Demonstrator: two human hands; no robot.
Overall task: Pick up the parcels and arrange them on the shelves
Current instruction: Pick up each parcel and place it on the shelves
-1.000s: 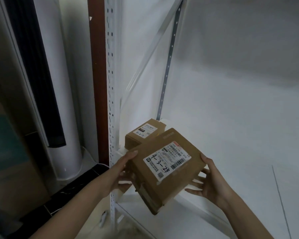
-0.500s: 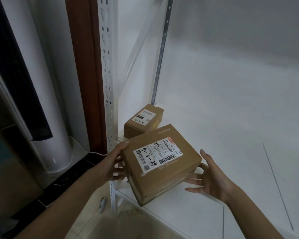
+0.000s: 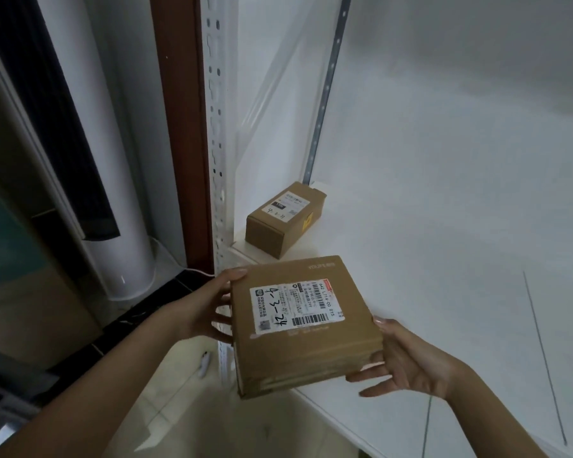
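Head view: left hand (image 3: 212, 312) grips the flat box (image 3: 306, 355), thumb on its top corner and fingers at its side. Right hand (image 3: 407, 361) props it on straight fingers, thumb at the edge. Box is lower centre, over the shelf (image 3: 444, 259) front edge. 2 brown cardboard boxes, 1 white label each. Small box (image 3: 280, 236) is oblong and sits mid-frame on the smooth white shelf. 1 perforated metal post (image 3: 217, 160).

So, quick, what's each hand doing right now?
Left hand: grips the labelled cardboard parcel by its left edge.
Right hand: open, straight fingers supporting the parcel's right side.
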